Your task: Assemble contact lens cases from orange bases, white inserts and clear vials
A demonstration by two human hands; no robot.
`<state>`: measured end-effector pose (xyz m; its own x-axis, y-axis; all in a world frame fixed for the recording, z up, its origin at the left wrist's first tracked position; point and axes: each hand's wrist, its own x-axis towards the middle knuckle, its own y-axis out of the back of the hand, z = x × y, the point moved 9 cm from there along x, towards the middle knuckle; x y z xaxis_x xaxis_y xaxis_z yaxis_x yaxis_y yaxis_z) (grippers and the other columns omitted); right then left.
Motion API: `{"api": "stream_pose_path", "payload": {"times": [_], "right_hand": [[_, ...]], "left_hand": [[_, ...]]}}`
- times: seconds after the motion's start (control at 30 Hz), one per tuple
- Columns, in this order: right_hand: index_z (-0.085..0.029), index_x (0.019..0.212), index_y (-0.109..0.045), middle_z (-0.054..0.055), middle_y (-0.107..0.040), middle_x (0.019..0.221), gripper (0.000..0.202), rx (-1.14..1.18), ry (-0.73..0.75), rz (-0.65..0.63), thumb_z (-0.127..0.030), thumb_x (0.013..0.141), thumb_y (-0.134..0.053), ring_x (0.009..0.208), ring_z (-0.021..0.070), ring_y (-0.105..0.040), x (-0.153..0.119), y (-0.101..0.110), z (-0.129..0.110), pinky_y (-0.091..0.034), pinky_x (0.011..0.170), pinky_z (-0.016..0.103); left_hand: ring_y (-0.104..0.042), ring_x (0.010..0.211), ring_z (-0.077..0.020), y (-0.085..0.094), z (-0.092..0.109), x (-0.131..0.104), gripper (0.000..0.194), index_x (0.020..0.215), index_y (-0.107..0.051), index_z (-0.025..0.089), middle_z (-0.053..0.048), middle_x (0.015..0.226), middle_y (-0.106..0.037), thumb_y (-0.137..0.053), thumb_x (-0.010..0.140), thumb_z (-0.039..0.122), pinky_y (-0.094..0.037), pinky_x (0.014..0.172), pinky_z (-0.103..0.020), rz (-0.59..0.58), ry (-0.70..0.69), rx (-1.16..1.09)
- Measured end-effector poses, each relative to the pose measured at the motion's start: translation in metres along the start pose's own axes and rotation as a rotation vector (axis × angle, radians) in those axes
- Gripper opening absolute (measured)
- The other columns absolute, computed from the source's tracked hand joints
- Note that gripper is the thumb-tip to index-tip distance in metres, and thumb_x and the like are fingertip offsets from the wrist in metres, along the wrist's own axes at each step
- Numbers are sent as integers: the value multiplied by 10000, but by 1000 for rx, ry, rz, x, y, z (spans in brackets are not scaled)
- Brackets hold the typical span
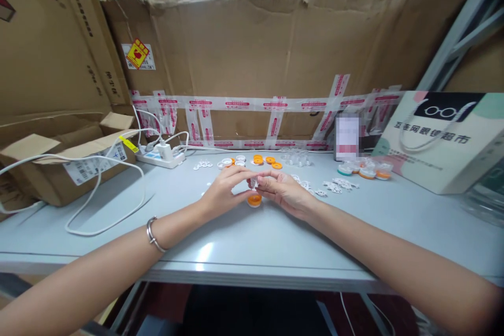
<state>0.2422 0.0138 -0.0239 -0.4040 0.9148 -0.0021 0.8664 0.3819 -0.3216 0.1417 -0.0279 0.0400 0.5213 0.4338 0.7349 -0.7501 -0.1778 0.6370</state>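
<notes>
Both hands meet over the middle of the table. My left hand (227, 190) and my right hand (284, 192) pinch a small clear plastic piece (254, 183) between their fingertips. Directly below it, an orange round part with a white rim (254, 200) rests on the table. Fingers hide much of the clear piece, so its full shape does not show. Behind the hands lie orange round parts (270, 160) and white rings (225, 163). Flat white plastic pieces (340, 184) are spread to the right of my right hand, and clear plastic parts (296, 157) lie farther back.
A white power strip (161, 155) with looping cables and an open cardboard box (66, 168) occupy the left. At the right stand a phone (348, 136), finished-looking round cases (367, 172) and a paper bag (441, 147). Tall taped cardboard (236, 52) walls off the back.
</notes>
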Motion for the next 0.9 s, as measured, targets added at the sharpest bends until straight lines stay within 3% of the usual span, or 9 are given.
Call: {"api": "stream_pose_path", "payload": {"times": [0.13,0.67,0.9], "right_hand": [[-172,793,-625,7,-705,770,264,-5,-15,29,-274,607,-782,754,109,-649,-1,0,1,-492,827,274],[-162,776,-583,21,-711,684,317,7,-4,92,-306,582,-788,684,141,-659,-1,-4,-7,-508,711,289],[-169,825,-537,9,-705,705,341,12,-7,58,-309,617,-768,640,122,-641,-1,-8,-8,-488,686,278]], "left_hand": [[-584,890,-175,2,5,-1,320,1108,-554,189,-68,953,-649,-616,799,245,-446,829,-342,29,-48,19],[-581,902,-179,5,1,2,258,1034,-558,203,-63,973,-635,-623,796,279,-421,808,-337,41,31,10],[-579,896,-160,5,-4,6,246,1040,-536,216,-48,958,-628,-613,807,234,-403,812,-324,20,51,29]]}}
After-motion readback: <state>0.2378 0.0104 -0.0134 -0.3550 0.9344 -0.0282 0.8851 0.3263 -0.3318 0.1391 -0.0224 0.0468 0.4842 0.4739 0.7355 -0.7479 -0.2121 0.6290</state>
